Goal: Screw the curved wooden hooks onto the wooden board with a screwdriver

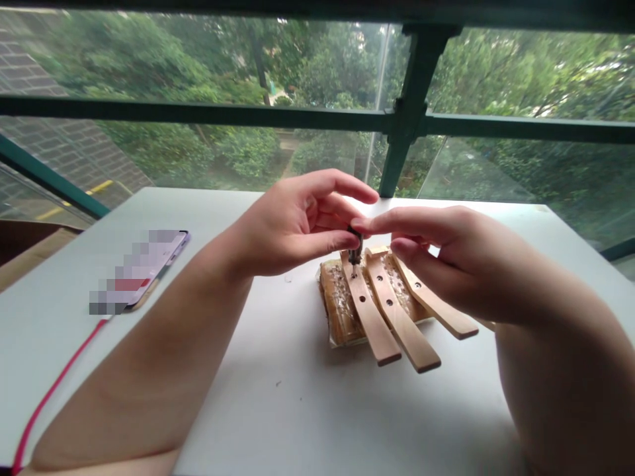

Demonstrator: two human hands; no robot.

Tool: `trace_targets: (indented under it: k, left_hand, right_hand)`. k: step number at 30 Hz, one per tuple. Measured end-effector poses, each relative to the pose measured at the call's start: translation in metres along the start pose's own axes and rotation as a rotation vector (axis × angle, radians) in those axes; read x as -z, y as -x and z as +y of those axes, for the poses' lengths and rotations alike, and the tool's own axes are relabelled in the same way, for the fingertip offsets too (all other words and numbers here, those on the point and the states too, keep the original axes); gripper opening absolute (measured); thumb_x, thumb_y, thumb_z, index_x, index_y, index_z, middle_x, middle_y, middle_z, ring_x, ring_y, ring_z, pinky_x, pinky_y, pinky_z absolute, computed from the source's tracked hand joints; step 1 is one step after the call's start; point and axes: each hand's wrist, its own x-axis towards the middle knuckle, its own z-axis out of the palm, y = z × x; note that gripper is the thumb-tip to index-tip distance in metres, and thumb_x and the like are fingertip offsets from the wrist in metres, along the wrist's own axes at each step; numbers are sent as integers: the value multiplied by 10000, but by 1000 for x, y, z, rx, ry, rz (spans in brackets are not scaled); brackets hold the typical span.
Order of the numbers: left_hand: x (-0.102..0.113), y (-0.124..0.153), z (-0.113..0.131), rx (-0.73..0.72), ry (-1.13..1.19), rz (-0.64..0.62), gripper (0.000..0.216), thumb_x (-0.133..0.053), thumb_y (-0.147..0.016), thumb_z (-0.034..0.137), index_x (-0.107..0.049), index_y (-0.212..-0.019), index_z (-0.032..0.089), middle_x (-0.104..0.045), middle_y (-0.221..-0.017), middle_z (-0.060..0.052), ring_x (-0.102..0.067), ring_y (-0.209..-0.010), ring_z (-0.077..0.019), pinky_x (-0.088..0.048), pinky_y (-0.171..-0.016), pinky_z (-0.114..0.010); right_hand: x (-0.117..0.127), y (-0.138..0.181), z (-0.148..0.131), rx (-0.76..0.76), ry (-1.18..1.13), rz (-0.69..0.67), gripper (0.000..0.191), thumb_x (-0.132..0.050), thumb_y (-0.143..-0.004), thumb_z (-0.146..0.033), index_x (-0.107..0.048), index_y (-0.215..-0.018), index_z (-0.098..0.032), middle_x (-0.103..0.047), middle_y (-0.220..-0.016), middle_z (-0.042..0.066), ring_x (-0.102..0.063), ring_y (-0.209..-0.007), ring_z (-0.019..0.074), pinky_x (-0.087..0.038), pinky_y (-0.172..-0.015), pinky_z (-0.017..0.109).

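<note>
driver (355, 246) is on the l slat (374, 324), at its upper hole; tip looks seated on a screw there, tho too small to be sure. left hand (300, 228) has thumb + prob a finger behind clamped on the handle, index stretched out clear toward 2 o'clock. right hand (456, 258) rests its index tip on the driver's top end; thumb sits apart from index, near the other slats, not gripping anything i can see.

to do it well, imo: hold driver plumb, press lightly straight down w/ right index, let left thumb + finger do the turning. short turns, regrip w/o lifting the tip. if the tip slips it could scratch the wood. the slat's near end overhangs the block (335, 304), so it could tip or swivel; worth watching.

driver's long axis is approx vertical, tip down, handle up. l slat runs 11 to 5 o'clock, free end at 5. mid slat (409, 330), just beside it at 3, runs abt the same way. r slat (446, 314) angles more, end btwn 4 & 5. block is on the table (278, 423); phone (161, 268) lies well apart, approx 9 o'clock from it, w/ red cable (54, 387).
</note>
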Motion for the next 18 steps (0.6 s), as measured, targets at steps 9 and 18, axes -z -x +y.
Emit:
trace_targets:
  k: [9, 18]
  left_hand:
    - [-7, 0, 3, -4, -100, -12, 468, -717, -790, 229, -576, -1236, 225, -722, -1036, -65, -709, -931, -193, -599, -760, -286]
    - [-13, -2, -1, 24, -284, 151, 462, -776, -731, 319, -597, -1150, 240, -714, -868, 0, -710, -775, -154, -578, -674, -259]
  right_hand:
    - [3, 2, -1, -38, 28, -29, 354, -537, -873, -159, -659, -1171, -306, -722, -1070, -36, -674, -889, 143, -507, -786, 276]
    - [2, 2, -2, -50, 71, -7, 386, -528, -853, -129, -655, -1174, -301, -718, -1109, -12, -680, -950, 179, -511, -864, 307]
